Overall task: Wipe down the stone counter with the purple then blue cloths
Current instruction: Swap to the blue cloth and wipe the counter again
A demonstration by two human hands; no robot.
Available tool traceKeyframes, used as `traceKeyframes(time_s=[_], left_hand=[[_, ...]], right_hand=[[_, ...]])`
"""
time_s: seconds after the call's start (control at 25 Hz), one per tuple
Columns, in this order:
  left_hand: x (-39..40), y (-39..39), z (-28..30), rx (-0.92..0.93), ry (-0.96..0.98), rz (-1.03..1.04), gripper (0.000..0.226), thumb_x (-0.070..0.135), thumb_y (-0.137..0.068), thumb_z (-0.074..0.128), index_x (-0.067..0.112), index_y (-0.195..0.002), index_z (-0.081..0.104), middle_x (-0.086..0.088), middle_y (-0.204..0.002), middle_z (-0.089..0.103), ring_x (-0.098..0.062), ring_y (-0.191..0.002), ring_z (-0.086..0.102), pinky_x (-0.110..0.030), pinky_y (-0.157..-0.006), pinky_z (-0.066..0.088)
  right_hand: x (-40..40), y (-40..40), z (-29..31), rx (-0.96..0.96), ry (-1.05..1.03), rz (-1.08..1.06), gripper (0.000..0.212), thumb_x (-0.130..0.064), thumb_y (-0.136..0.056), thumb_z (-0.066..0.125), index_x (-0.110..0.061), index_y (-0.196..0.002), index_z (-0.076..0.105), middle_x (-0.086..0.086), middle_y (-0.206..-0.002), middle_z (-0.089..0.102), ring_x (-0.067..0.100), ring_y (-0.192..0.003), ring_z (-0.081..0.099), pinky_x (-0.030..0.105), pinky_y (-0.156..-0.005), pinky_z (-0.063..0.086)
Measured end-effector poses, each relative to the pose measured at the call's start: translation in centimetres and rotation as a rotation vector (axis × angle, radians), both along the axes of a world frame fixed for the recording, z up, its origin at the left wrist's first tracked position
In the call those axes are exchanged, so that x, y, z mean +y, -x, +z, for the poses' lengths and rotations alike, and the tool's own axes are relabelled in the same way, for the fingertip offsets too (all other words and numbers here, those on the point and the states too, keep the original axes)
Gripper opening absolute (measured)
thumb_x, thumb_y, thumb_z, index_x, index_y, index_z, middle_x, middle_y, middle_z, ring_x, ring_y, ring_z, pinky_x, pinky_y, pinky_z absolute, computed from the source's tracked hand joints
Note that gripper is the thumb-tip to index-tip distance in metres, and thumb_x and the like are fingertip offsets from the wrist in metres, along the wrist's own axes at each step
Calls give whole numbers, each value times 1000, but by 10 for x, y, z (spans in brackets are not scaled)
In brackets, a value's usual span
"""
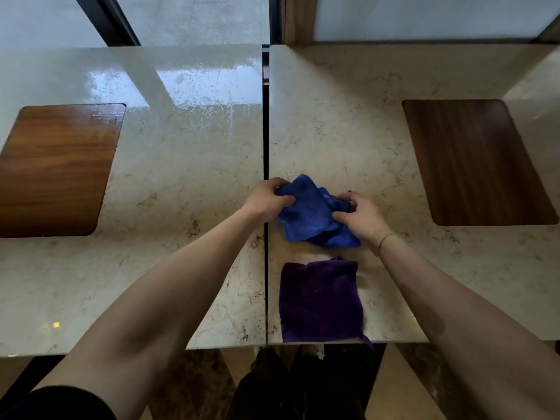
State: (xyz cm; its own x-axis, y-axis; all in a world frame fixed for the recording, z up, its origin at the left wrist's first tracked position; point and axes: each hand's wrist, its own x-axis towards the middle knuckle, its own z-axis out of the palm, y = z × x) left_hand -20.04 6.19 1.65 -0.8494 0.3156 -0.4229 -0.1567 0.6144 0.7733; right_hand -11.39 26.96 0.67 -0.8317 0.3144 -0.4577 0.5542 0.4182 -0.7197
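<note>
A crumpled blue cloth [312,212] lies on the pale stone counter [348,137], just right of the dark seam between its two slabs. My left hand [266,198] grips the cloth's left edge and my right hand [360,215] grips its right side. A purple cloth [319,301] lies flat and folded square nearer to me, at the counter's front edge, untouched by either hand. The far part of the left slab [194,86] shines wet with streaks and droplets.
A dark gap [266,140] runs between the two slabs. Each slab holds a wooden inlay: one at the left [57,168], one at the right [472,162]. Windows and a wooden post stand behind. My dark trousers and shoes show below the front edge.
</note>
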Motion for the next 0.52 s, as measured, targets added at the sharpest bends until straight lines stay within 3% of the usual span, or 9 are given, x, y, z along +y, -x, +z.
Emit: traceKeyframes(time_s=[0.16,0.36,0.52], left_hand=[[-11,-7,18,31,-109,-25,31,14,-88,59,21,-119,61,1,-99,68,-19,-95,66,-36,-82,56],[-23,-11,38,57,-269,-12,22,14,-91,58,29,-107,62,12,-91,66,-3,-82,65,-26,-71,54],[-38,-12,60,112,-360,90,24,14,-89,63,33,-104,65,8,-100,67,-20,-98,67,-37,-77,59]], right_hand=[[-7,1,10,79,81,-71,18,-11,-91,64,-17,-108,61,2,-105,63,24,-104,60,36,-89,50],[-24,-3,34,205,182,-142,15,-9,-93,59,-21,-103,59,-1,-104,64,17,-95,61,24,-76,50],[-38,-11,68,333,179,-160,24,-10,-91,60,-33,-99,62,-12,-106,65,7,-99,62,23,-81,52]])
